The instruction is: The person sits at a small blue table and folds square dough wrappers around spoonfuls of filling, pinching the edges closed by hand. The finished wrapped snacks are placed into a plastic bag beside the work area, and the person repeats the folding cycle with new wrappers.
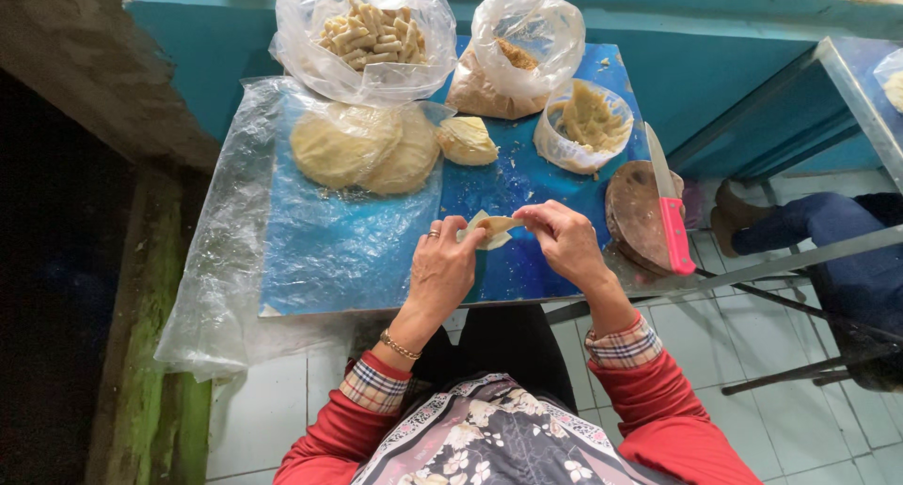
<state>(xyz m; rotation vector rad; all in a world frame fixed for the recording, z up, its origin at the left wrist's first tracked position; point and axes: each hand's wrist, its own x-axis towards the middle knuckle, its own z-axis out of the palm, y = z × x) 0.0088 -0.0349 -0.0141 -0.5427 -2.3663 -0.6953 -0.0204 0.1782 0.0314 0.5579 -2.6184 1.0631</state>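
Small blue-topped table (pixel 395 259), crowded along the far edge, open blue surface only in the near-left part under the clear plastic sheet (pixel 235 250), which overhangs the left and near edges. Right edge tight: round dark wooden board (pixel 635 212) sticks out past the table, red-handled knife (pixel 670 212) lying on it. Both hands work just above the near edge. Left hand (pixel 440 270) and right hand (pixel 564 240) each pinch one end of a pale folded dough wrapper (pixel 491 227), fingers closed on it, wrapper held between them off the surface. Far side: stack of round yellow flat dough discs (pixel 367 146) in plastic, bag of pale finished rolls (pixel 372 33), bag of brown crumbs (pixel 503 71), plastic-lined bowl of beige filling (pixel 588 123). Filling inside the wrapper barely visible. Seated person's leg (pixel 828 231) at right, mostly cut off.
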